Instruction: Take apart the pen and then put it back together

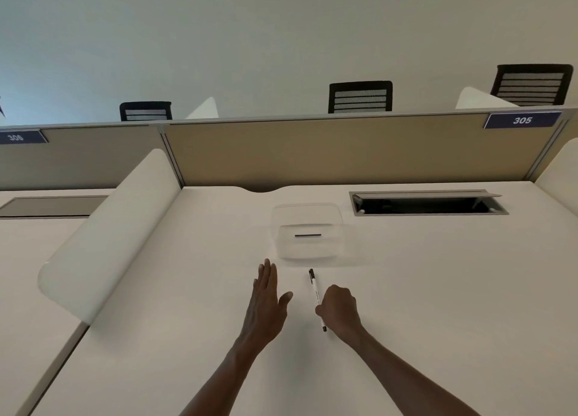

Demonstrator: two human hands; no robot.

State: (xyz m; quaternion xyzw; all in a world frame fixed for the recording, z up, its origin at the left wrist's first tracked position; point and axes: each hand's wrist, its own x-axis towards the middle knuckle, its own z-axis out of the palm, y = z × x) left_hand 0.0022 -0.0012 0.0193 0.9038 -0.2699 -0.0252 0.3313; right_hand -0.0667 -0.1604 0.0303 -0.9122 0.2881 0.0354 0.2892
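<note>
The right hand [339,306] grips the still whole pen [316,293] with curled fingers, the left hand [266,297] is flat and empty, so pulling the cap seems next.

One head-worn wide-angle view — looking forward and down, close over the desk [406,290] toward the partition [312,153].

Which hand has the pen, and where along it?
The right hand grips the pen on the lower barrel, near its rear end. The left hand holds nothing.
</note>
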